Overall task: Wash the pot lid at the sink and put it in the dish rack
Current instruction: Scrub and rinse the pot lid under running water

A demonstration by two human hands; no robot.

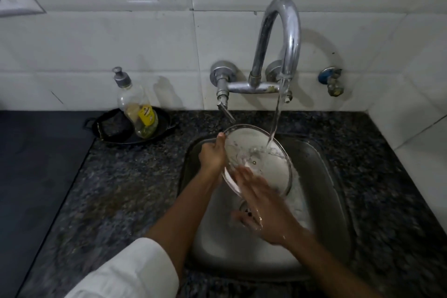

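Rinse underway. Left hand [212, 155] grips pot lid [263, 164] rim, tilted under tap [278, 38] stream; right hand [261, 203] flat, unclenched, rubbing. Advise: rotate lid, cover full rim.

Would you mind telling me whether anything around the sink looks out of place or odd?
One thing: the soap bottle stands tilted inside a small black pan on the counter, beside a scrub pad. Otherwise nothing stands out; water from the tap lands on the lid over the sink.

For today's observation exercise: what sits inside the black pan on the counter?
A soap bottle with a pump top stands in the black pan, beside a dark scrubbing pad. The pan floor beneath both is covered, so anything under them cannot be seen.
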